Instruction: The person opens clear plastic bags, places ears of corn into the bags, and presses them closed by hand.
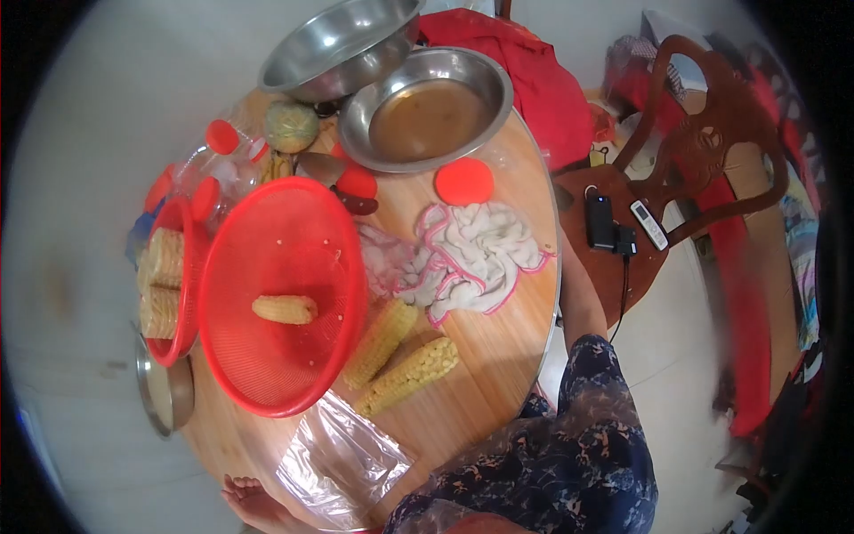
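My left hand (pixel 249 498) is at the lower left, beside the table edge, with its fingers loosely curled and nothing visible in them. My right hand does not show. Near my left hand lies a clear plastic sheet or bag (pixel 342 463). A large red mesh basket (pixel 258 231) holds one pale corn cob (pixel 285 310) and a few loose kernels. Two yellow corn cobs (pixel 409 376) lie on the wood to its right. Beyond them is a crumpled white cloth with pink edging (pixel 480 254).
Two metal basins (pixel 427 160) are at the back of the round table (pixel 489 365). A red container of pale pieces (pixel 187 311) and a metal bowl (pixel 182 396) stand left. Bottles, a green round vegetable (pixel 291 126) and a red lid (pixel 463 182) are nearby. A wooden chair (pixel 578 200) stands right.
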The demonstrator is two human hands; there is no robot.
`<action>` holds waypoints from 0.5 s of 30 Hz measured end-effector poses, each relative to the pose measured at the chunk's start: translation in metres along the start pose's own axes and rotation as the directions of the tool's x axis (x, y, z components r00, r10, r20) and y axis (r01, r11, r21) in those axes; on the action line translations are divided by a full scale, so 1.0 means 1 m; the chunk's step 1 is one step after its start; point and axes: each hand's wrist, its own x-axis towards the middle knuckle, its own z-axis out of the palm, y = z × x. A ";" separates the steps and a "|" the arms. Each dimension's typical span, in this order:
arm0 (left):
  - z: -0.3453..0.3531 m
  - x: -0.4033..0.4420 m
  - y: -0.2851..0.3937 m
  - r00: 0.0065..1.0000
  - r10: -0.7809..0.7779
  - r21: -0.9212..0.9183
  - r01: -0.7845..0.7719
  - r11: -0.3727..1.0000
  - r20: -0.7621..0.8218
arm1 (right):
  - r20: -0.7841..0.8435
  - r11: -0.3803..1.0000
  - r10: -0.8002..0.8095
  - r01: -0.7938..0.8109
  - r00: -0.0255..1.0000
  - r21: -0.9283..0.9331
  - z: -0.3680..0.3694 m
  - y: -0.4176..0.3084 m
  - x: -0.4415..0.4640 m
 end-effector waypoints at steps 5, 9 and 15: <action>0.009 0.009 -0.004 0.994 -0.004 0.130 0.018 0.991 -0.105 | -0.079 0.996 0.033 -0.039 0.996 -0.076 -0.006 0.012 -0.004; 0.038 0.003 -0.003 1.000 -0.016 0.050 0.017 0.999 -0.021 | -0.134 0.993 0.043 -0.057 0.990 -0.105 -0.011 0.017 -0.009; 0.038 -0.002 -0.004 0.991 -0.049 -0.026 0.046 0.999 -0.123 | -0.275 0.993 0.105 -0.086 0.956 0.081 -0.030 0.022 -0.025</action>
